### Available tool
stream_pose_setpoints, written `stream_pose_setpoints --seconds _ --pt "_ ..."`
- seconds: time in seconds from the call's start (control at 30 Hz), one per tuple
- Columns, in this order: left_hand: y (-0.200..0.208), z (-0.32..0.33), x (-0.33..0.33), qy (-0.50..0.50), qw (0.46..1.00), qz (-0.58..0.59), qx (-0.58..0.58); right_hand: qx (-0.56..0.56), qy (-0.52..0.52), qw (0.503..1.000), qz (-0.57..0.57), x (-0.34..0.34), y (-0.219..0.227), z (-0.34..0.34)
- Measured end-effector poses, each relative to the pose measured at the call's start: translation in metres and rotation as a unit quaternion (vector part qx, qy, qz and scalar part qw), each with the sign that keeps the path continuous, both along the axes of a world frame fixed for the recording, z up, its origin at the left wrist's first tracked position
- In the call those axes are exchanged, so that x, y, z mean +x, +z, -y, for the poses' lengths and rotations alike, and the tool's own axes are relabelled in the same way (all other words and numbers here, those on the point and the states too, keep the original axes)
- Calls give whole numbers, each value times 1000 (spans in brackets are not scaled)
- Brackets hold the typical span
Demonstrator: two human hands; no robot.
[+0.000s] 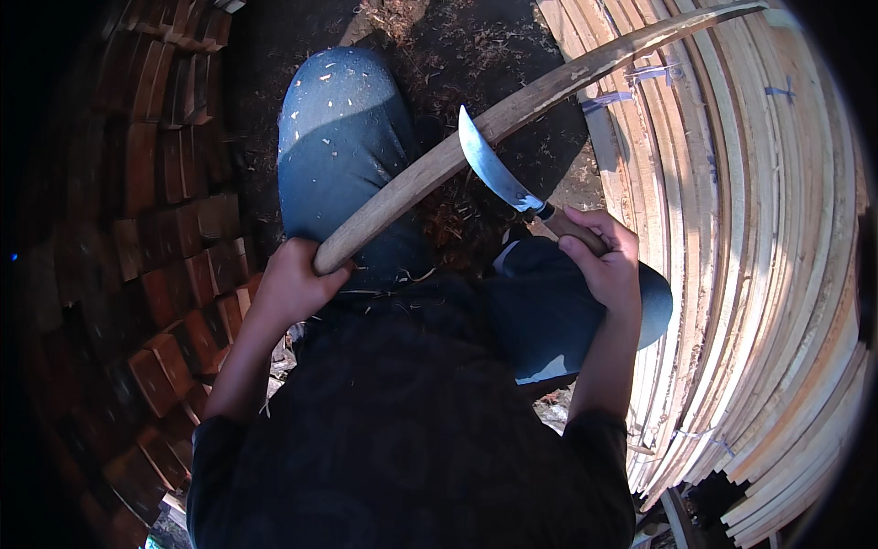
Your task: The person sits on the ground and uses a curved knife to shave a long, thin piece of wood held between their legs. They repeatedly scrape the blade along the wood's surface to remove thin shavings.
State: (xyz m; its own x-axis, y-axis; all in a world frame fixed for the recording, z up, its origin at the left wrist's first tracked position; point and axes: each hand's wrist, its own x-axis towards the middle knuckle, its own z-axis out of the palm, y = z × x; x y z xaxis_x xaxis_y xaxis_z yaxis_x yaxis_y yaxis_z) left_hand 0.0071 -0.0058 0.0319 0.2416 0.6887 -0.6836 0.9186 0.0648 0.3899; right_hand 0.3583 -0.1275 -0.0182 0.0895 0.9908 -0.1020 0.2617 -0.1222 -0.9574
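A long wooden pole (pixel 421 177), greyish brown, slants from my lap up to the far right, where its end rests over or hangs above the stacked planks. My left hand (pixel 302 279) is wrapped round its near end, close to my left knee. In my right hand (pixel 601 253) is a knife (pixel 494 166) with a curved, shiny blade and a wooden handle, gripped over my right leg. The blade points up and to the left; its tip lies beside the pole, and I cannot tell whether it touches the wood.
Bundles of long pale planks (pixel 695 274) tied with purple strips fill the right side. On the left rise stacks of short reddish wood blocks (pixel 165 366). Shavings lie on the dark ground (pixel 476 55) between my legs. Wood chips cling to my left trouser knee (pixel 338 101).
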Motion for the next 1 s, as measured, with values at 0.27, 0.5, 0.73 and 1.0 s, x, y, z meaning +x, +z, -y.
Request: stream_pose_setpoints --seconds 0.27,0.5,0.73,1.0 --pt "0 3 3 -2 1000 1 27 -8 -157 985 -68 11 -3 -2" --pt "-1 -1 3 13 1000 3 4 -13 -137 989 -51 6 -2 -2" --pt "-1 2 2 2 1000 -8 6 21 -215 972 -95 11 -4 -6" --pt "2 0 4 -3 1000 -5 11 -82 -167 965 -182 4 -1 -4"
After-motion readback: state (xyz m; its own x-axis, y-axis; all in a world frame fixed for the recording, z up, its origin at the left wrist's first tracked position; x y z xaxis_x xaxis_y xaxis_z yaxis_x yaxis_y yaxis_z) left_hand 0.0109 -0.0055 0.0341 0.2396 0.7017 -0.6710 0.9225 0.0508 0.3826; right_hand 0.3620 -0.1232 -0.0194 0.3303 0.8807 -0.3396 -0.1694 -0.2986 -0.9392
